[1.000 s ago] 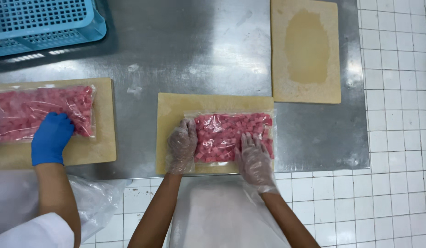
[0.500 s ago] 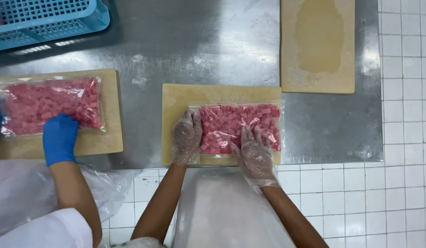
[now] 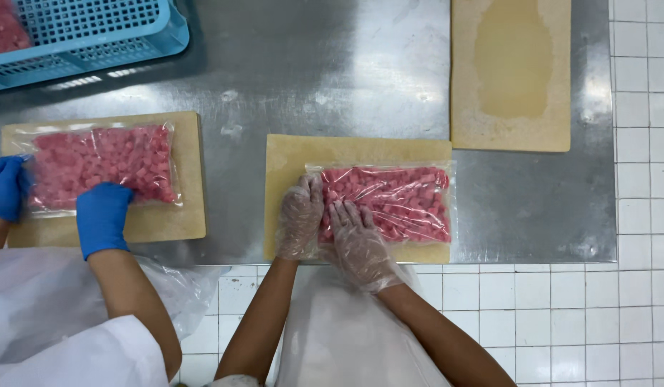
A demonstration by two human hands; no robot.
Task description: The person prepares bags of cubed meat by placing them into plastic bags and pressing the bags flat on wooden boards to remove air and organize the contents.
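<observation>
A co-worker's blue-gloved hand [image 3: 100,217] presses another bag to your left; a bare board [image 3: 510,75] lies far right. Your bag of pink cubes [image 3: 389,203] lies on the middle board [image 3: 289,161], long axis left-right. Your left hand [image 3: 300,217] and right hand [image 3: 358,244] press flat, fingers spread, on its left end.

A blue crate [image 3: 88,32] sits at the far left of the steel counter [image 3: 332,79]. A bare, stained board [image 3: 511,72] lies far right. Beside us, a co-worker's blue gloves [image 3: 99,215] press a second bag [image 3: 99,168] on another board [image 3: 181,215].
</observation>
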